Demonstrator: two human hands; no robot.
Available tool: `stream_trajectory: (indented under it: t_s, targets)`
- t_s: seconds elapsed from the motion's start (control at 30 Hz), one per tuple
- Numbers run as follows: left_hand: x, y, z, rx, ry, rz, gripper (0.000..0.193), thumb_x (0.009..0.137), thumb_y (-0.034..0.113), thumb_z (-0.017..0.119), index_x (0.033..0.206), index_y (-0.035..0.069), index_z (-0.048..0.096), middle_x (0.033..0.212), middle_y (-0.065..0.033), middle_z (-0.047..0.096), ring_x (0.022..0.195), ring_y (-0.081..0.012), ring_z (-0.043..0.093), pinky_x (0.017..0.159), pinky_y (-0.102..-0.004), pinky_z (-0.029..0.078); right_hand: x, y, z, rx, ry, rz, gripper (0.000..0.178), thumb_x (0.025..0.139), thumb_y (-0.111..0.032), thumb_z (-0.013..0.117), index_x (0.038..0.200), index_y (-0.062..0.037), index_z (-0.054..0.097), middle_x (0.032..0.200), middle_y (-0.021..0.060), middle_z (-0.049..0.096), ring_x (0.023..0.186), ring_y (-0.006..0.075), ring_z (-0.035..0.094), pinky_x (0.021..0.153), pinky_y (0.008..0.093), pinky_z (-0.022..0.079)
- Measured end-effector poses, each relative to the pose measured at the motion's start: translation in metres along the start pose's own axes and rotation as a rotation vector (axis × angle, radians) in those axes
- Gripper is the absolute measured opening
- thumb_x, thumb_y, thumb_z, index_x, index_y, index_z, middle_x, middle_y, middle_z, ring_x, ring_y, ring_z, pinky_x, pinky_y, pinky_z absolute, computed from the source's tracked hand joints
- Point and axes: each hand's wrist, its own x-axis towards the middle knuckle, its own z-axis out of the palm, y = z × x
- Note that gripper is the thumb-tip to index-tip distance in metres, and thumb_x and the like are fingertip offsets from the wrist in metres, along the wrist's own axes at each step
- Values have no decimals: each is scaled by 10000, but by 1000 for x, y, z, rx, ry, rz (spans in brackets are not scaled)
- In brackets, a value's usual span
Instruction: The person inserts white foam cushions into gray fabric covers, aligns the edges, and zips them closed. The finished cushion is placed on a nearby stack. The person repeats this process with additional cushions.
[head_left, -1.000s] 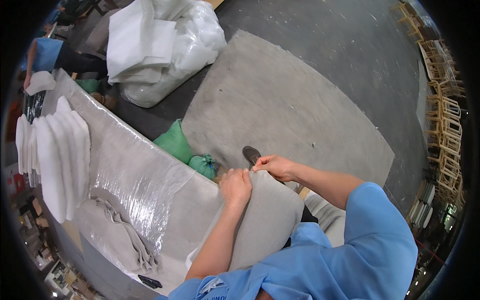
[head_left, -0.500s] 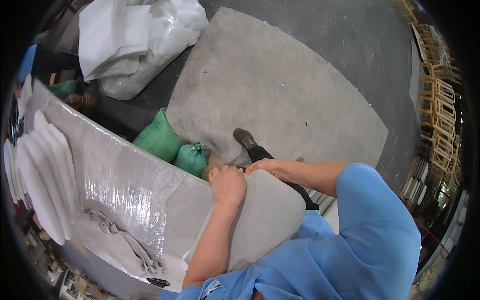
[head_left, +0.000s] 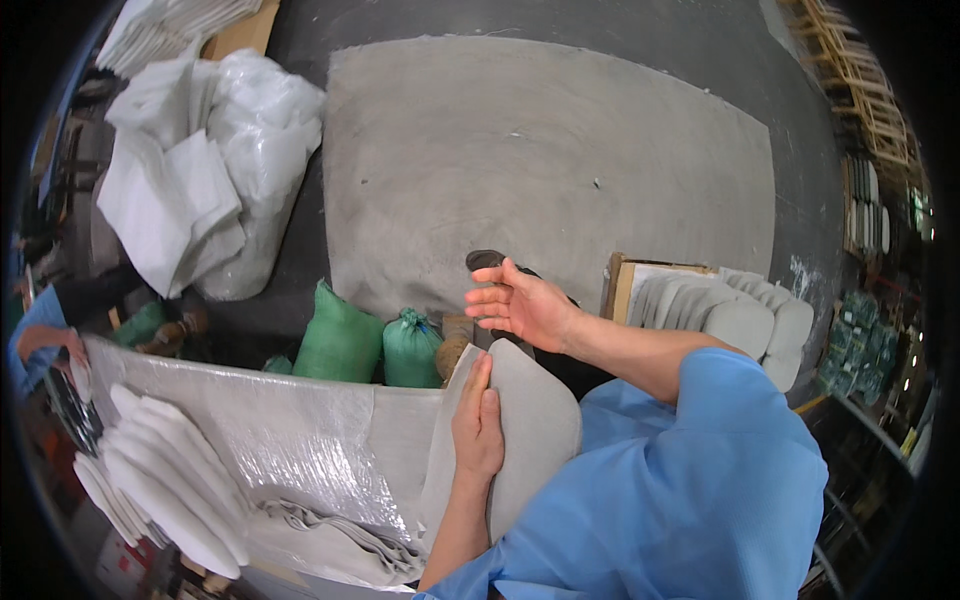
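A light grey seat cushion [head_left: 538,425] with rounded corners stands tilted on the table's near right end, against the front of my blue shirt. My left hand [head_left: 478,432] lies along the cushion's left side, fingers stretched and close together, the palm turned toward it. A flap of grey cloth [head_left: 446,450] shows just left of that hand. Raised above the far end of the cushion, my right hand [head_left: 535,308] is open and holds nothing, its fingers apart and pointing left. The cushion's underside is hidden.
Plastic film covers part of the table [head_left: 300,420]. White pads [head_left: 170,470] and folded grey cloth pieces [head_left: 340,535] lie on it. Beyond stand green sacks [head_left: 338,335] and a bag of white padding [head_left: 255,150]. A box of cushions [head_left: 740,315] is at right; another person's hand [head_left: 62,345] at far left.
My right hand has lifted off the cushion's far edge and opened. My left hand has gone from gripping that edge to lying flat along the side. The view has swung right, showing the box of cushions.
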Motion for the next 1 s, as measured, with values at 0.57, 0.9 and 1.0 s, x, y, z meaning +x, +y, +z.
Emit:
stream_trajectory:
  t_s: [0.57, 0.9, 1.0]
  targets:
    - [7, -38, -10, -7, 127, 78, 332, 1077, 178, 533, 1318, 6, 684, 1311, -187, 714, 1220, -322, 679, 1063, -402, 504, 18, 34, -3, -581, -221, -85, 566, 1135, -480, 420, 1209, 19, 677, 747, 69, 688, 664, 142, 634, 669, 290, 514]
    - [-281, -70, -85, 179, 1058, -406, 306, 1062, 251, 590, 1277, 67, 704, 1160, -170, 759, 1057, -328, 728, 916, -410, 554, -102, -29, 154, -1919, -1068, 2, 623, 875, -264, 816, 1427, -71, 603, 1374, 156, 647, 1295, 296, 600, 1093, 429, 470]
    - [-380, -117, -37, 130, 1475, -585, 297, 1036, 210, 605, 1249, 27, 703, 1071, -177, 764, 970, -300, 744, 864, -381, 561, -158, 25, 183, -2264, -1440, -237, 800, 756, -209, 876, 1475, -71, 554, 1411, 187, 611, 1326, 378, 576, 1115, 474, 457]
